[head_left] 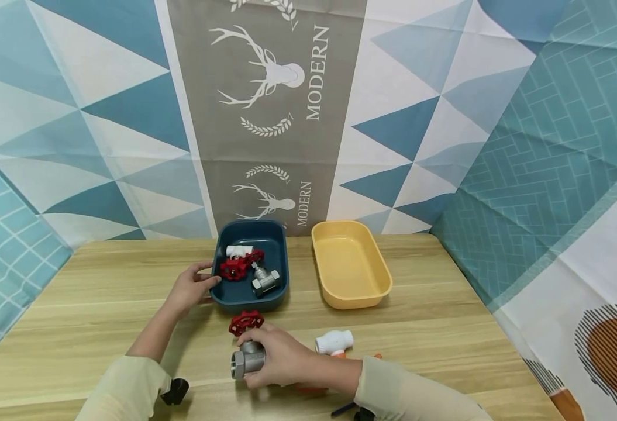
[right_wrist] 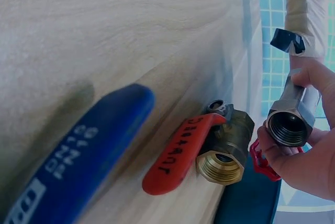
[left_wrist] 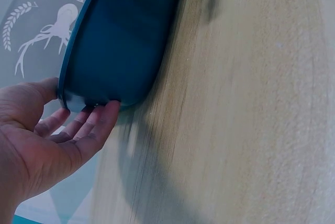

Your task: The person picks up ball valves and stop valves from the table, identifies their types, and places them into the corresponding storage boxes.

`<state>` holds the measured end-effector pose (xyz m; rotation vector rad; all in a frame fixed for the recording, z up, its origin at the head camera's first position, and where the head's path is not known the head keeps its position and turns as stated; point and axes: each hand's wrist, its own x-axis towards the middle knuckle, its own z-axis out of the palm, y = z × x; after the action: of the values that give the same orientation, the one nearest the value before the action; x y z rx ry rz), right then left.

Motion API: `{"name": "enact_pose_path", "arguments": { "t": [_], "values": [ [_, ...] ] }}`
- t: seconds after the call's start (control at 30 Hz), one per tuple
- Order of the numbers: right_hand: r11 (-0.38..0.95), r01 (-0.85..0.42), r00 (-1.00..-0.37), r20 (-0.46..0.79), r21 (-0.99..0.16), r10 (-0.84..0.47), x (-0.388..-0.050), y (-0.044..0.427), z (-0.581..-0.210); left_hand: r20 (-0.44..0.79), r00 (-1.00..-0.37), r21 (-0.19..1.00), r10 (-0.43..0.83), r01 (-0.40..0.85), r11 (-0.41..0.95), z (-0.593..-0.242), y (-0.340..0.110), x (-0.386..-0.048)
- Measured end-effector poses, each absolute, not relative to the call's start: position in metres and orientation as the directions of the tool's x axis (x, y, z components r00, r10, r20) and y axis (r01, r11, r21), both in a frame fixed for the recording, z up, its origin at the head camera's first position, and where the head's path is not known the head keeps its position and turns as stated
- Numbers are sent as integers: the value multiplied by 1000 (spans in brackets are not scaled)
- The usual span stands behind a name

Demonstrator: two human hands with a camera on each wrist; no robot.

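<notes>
Blue lever handle (right_wrist: pixel 86 148) stands nearest the camera, at lower left of the right wrist view; its lettering is partly cut off by the frame. From left to right in the head view: the left grip (head_left: pixel 191 286), left of centre, pinches the side wall of the dark blue bin (head_left: pixel 252 305), thumb at the rim, fingers against the outside. Inside that bin lie red handwheels (head_left: pixel 233 269), a white fitting (head_left: pixel 240 251) and a metal valve (head_left: pixel 266 282). At lower centre, just in front of the bin, the grey valve (head_left: pixel 248 359) with its own red wheel (head_left: pixel 246 323) is grasped by the right grip (head_left: pixel 283 358), fingers and thumb round the body; contact with the worktop (head_left: pixel 445 351) cannot be confirmed. Assessment: the grey valve appears to be solid metal, likely heavy for its size, rigid and not fragile. Smooth hexagonal end faces could slip; the wheel may turn under load. Recommended hold: the thick body between the ends, as found. Right of it lie a white valve (head_left: pixel 334 341) and, farther back, the yellow bin (head_left: pixel 350 269).
</notes>
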<state>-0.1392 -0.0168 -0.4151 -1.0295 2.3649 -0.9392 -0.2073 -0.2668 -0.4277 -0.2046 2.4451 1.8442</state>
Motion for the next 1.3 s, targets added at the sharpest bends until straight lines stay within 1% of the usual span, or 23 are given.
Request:
{"name": "enact_pose_path", "arguments": {
  "t": [0.23, 0.6, 0.87, 1.3],
  "values": [
    [479, -516, -644, -47, -710, -763, -140, -12, -411, -141, -988, 951, -61, -152, 270, -428, -267, -208],
    [491, -489, -652, -71, -721, -754, -143, -7, -407, -141, -988, 949, -62, -153, 276, -428, -267, -207],
    [473, -514, -647, -39, -716, -762, -147, -5, -404, -141, -987, 945, -71, -156, 289, -427, -266, -208],
    [456, -503, -666, -8, -734, -746, -150, -1, -400, -143, -987, 948, -66, -156, 276, -426, -266, -207]
  ]
}}
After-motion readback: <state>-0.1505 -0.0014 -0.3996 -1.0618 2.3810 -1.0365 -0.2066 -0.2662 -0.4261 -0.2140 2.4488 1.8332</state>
